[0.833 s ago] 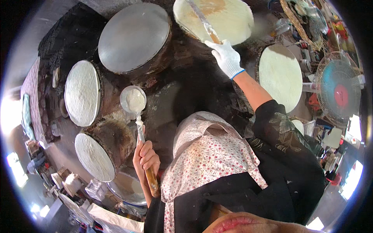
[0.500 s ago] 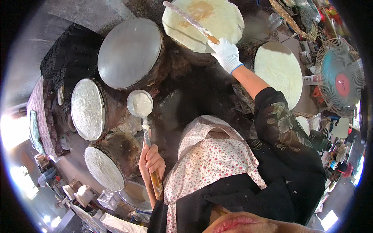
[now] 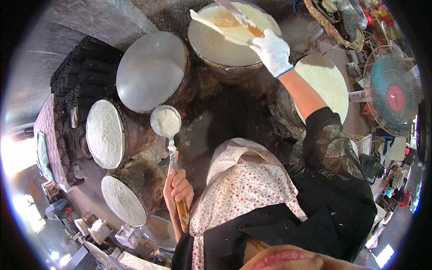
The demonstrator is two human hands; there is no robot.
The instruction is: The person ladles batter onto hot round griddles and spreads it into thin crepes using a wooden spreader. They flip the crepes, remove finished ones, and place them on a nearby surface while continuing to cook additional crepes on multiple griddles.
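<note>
My left hand point(image 3: 178, 189) is wrapped round the wooden handle of a metal ladle point(image 3: 158, 120), whose bowl holds thick white batter. In a white knit glove, my right hand point(image 3: 272, 52) grips the wooden handle of a long, batter-smeared spatula point(image 3: 240, 17). Under it, a thin pale pancake with a browned patch point(image 3: 225, 20) has its near edge lifted off the round griddle point(image 3: 215, 48), leaving bare metal in front. The raised edge runs up to the gloved fingers. Whether they pinch it I cannot tell.
A bare round griddle point(image 3: 152, 72) stands left of the pancake. Batter-covered griddles stand at the left point(image 3: 105, 134), lower left point(image 3: 123, 201) and right point(image 3: 325, 85). A fan point(image 3: 391, 92) is at the far right. A flowered apron point(image 3: 252, 184) covers my front.
The pancake's near edge has come up and folded away from me, baring the griddle. My right hand has shifted slightly right, with the spatula raised. My left hand still holds the ladle.
</note>
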